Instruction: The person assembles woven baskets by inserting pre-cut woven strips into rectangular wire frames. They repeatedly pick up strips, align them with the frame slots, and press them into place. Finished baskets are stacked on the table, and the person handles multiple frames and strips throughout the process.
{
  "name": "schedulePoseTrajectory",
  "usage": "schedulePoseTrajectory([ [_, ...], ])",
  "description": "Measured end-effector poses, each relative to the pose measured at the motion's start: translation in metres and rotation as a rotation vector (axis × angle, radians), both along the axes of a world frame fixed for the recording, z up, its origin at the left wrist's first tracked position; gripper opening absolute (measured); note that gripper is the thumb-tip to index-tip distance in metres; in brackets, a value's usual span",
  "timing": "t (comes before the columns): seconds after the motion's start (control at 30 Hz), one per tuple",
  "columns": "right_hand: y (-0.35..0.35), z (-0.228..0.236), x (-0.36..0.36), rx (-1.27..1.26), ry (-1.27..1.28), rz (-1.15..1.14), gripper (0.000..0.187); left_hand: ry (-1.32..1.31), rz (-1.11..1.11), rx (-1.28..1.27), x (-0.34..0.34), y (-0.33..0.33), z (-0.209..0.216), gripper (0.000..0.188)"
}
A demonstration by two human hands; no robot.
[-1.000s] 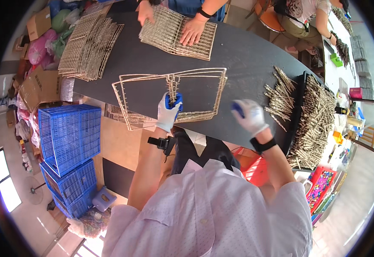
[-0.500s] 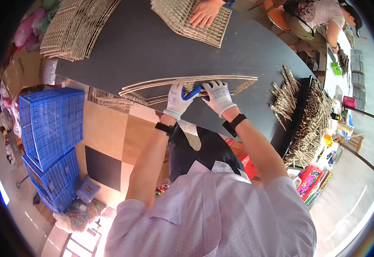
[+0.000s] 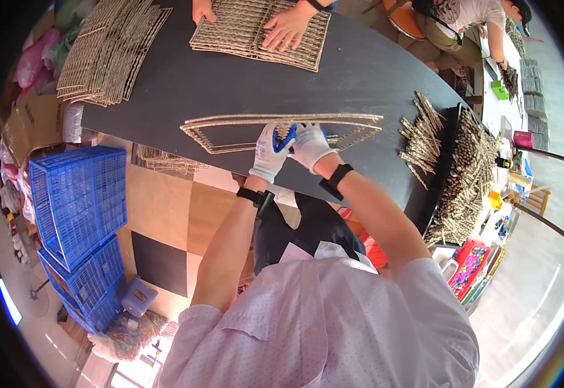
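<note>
A rectangular frame [image 3: 237, 121] of beige twisted cord stands tilted near the table's front edge, its long rim running left to right in front of me. My left hand [image 3: 270, 152], in a white glove with a blue palm, is closed at the frame's middle. Close beside it, my right hand [image 3: 311, 147], gloved the same way, has its fingers bent in at the frame. Some short twisted strands show between the hands. The fingertips and exactly what they pinch are partly hidden.
Across the dark table [image 3: 165, 103], a co-worker's hands [image 3: 285, 29] rest on a woven panel [image 3: 304, 55]. Stacked panels [image 3: 110, 48] lie far left. Loose twisted sticks [image 3: 422, 132] lie beside a filled black tray [image 3: 453, 187] at right. Blue crates [image 3: 78, 200] stand left.
My right hand has shifted left, closer to my left hand, and the frame has tilted. The co-worker's panel has moved left and turned, and a second hand now shows on it.
</note>
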State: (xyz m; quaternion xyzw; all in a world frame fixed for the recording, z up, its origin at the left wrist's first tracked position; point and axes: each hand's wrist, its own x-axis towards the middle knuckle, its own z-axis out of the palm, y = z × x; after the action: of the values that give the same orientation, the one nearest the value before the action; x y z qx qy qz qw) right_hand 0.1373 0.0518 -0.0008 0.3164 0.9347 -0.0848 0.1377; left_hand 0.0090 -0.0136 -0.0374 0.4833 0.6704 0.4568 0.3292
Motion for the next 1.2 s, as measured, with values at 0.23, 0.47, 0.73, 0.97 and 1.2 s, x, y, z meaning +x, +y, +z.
schedulePoseTrajectory([
  [0.23,0.024,0.011,0.000,-0.529,0.073,-0.177,0.040,-0.189,-0.113,-0.101,-0.003,0.011,0.056,0.033],
  [0.47,0.040,0.016,0.006,-0.700,0.230,-0.223,0.046,-0.263,-0.090,-0.121,-0.004,0.030,0.088,0.031],
  [0.73,-0.011,0.065,0.007,-0.016,0.205,0.113,0.033,-0.705,0.381,-0.229,-0.025,0.040,0.082,0.020],
  [0.97,0.010,0.067,0.008,-0.372,0.275,0.031,0.044,-0.646,0.237,-0.186,-0.022,0.029,0.093,0.023],
  [1.2,0.022,0.078,0.007,-0.531,0.231,0.087,0.053,-0.599,0.150,-0.222,-0.024,0.023,0.108,0.022],
])
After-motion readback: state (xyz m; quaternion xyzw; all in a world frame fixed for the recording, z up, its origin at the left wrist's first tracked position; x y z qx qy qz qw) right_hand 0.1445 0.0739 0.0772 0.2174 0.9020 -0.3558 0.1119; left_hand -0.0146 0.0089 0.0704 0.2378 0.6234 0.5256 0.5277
